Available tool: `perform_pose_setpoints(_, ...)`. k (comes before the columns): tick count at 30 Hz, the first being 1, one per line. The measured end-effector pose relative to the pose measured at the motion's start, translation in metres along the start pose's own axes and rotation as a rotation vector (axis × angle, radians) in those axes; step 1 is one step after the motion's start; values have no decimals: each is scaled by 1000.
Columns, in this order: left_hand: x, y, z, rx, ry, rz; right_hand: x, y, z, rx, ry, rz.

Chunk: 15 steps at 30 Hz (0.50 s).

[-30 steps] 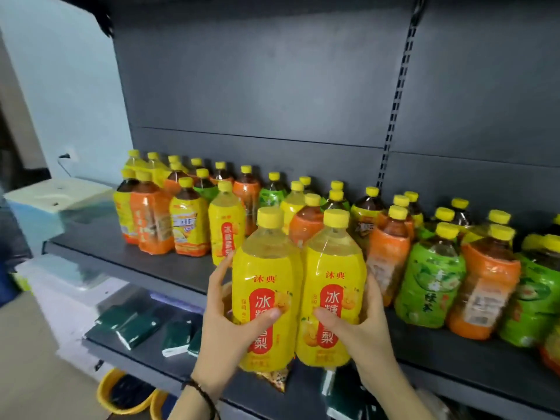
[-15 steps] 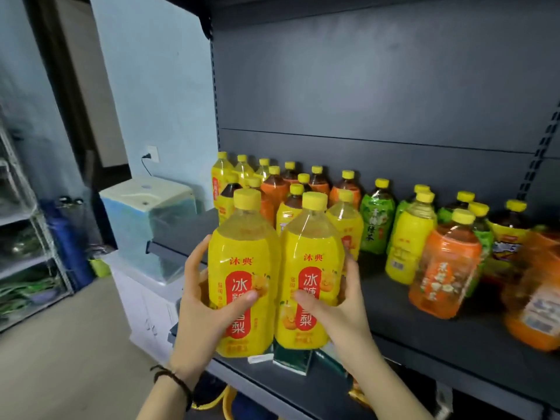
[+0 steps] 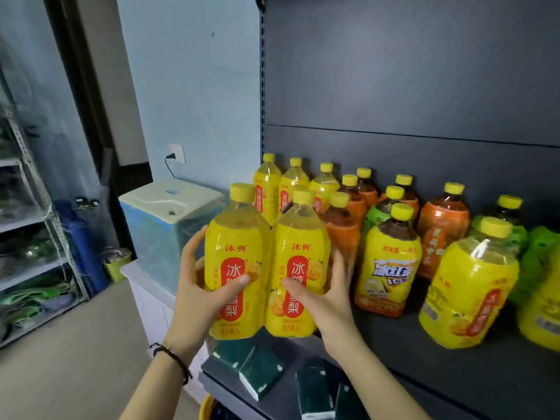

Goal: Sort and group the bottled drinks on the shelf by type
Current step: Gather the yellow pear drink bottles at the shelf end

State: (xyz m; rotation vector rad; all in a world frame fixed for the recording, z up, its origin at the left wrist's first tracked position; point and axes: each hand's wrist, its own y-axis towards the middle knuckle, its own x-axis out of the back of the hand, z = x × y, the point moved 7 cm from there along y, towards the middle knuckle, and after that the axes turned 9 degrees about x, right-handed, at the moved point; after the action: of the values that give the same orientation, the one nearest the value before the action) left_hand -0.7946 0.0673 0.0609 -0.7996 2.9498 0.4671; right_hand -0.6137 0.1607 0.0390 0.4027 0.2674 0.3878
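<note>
Grey steel shelving unit [image 3: 394,71], dark, with a slotted upright at its left edge; one shelf board [image 3: 424,359] carried the bottled drinks.

Wire rack [image 3: 30,237], pale metal, stood well apart at the far left of the room.

Storage box [image 3: 163,231], translucent blue with a cream lid, sat just beside the shelf's left end.

Bottles standing on the shelf, all yellow-capped:
- three yellow pear drinks [image 3: 266,183], in a row at the back-left corner;
- orange-labelled tea bottles [image 3: 442,231], several, along the back towards the middle;
- one ice tea bottle [image 3: 388,262], yellow label with blue lettering, upright in the middle;
- one large yellow bottle [image 3: 469,283], near the front edge, right of the ice tea;
- green-labelled bottles [image 3: 539,262], at the right edge, partly hidden.

Two held pear drinks, upright and touching side by side at the shelf's front-left corner: left bottle [image 3: 239,262], right bottle [image 3: 298,268]. Whether their bases rested on the board could not be told.

Left hand [image 3: 197,292] grasped the left bottle, thumb across the red label. Right hand [image 3: 327,295] grasped the right bottle likewise, fingers wrapped behind it.

Dark green packets [image 3: 260,371] lay on the lower shelf, below the hands.

Black cord bracelet [image 3: 172,356], on the left wrist.

Wall socket [image 3: 177,153], white, with one black plug in it.
</note>
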Motion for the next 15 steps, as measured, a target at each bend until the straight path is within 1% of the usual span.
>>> perform_pose_setpoints(5, 35, 55, 23, 34, -22, 29, -37, 36, -33, -47, -41, -18)
perform_pose_setpoints(9, 62, 107, 43, 59, -66, 83, -65, 64, -59, -20, -89, -54)
perform_pose_setpoints(13, 86, 161, 65, 92, -78, 169, -91, 85, -89, 9, -114, -164)
perform_pose_setpoints(15, 93, 187, 75, 106, -91, 210, -102, 98, -97, 36, -168, -213)
